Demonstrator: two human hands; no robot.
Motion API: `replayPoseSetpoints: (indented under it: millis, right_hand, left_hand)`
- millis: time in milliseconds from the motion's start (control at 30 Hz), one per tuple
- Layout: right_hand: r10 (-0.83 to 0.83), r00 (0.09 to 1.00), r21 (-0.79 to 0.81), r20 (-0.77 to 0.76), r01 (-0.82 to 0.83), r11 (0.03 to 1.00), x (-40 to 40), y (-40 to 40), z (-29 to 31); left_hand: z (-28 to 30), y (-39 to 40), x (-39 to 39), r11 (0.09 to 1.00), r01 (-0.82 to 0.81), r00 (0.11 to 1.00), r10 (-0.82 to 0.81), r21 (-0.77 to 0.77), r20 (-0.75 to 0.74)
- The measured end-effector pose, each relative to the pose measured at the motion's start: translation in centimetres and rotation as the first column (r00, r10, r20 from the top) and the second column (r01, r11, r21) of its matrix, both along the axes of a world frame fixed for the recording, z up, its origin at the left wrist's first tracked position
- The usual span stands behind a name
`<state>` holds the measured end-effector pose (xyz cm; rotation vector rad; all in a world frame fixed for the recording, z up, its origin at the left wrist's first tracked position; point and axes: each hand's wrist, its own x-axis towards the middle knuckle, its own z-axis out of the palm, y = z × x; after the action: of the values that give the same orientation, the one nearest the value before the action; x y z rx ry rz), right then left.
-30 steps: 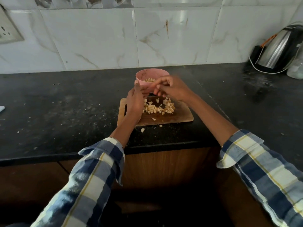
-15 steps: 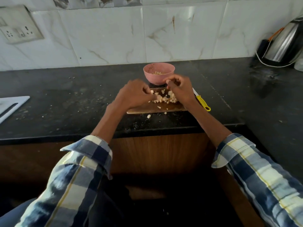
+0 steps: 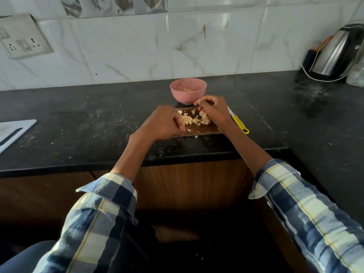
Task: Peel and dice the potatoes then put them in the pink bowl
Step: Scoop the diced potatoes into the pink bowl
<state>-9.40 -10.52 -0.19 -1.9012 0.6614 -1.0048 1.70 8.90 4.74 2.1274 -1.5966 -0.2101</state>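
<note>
Person at the black counter (image 3: 98,123), both forearms out w/ plaid sleeves rolled back. Wooden cutting board (image 3: 204,130) sits near the counter's front edge, w/ a loose heap of diced potato (image 3: 194,119) on it. Left hand (image 3: 159,124) is on the board's 9 o'clock side, knuckles up, fingers curled down & in toward the heap; fingertips look to be touching the nearest cubes, but can't tell if it's actually got any in its grasp. Right hand (image 3: 213,110) is over the board's 1–2 o'clock corner, fingers bent inward w/ tips bunched close together above the heap's far side; whether there's a cube pinched in there I can't tell, it's too small & hidden by the fingers. Pink bowl (image 3: 188,91) stands just beyond the board at 12 o'clock, upright, w/ a few potato cubes already in the bottom. A stray cube or two lie off the board at its 6 o'clock edge. Yellow-handled knife (image 3: 239,124) lies on the counter just beside the board at 3 o'clock, partly behind the right wrist. Steel kettle (image 3: 334,54) is far off at 2 o'clock against the tiles, a white board (image 3: 13,131) at 9 o'clock, wall socket (image 3: 21,38) at 10 o'clock.
</note>
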Motion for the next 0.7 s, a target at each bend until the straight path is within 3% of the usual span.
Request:
replayPoseSetpoints:
  millis: [133,400,700]
  right_hand:
    - [0.016,1.0,-0.003,-0.007,-0.016,1.0,-0.1,-0.1,-0.2]
    - [0.028,0.999,0.013,0.023,-0.028,1.0,-0.1,-0.5,-0.2]
    - [0.028,1.0,0.011,0.001,-0.028,1.0,0.1,-0.6,-0.5]
  left_hand:
    - [0.0,-2.1,-0.7,0.978,-0.081,0.995,0.092,-0.191,0.05]
    - [-2.1,-2.8,-1.8,0.984,0.145,0.976,-0.124,-0.107,0.18]
    - [-2.1,-2.6,-1.4,0.973,0.227,0.95,-0.21,-0.048,0.23]
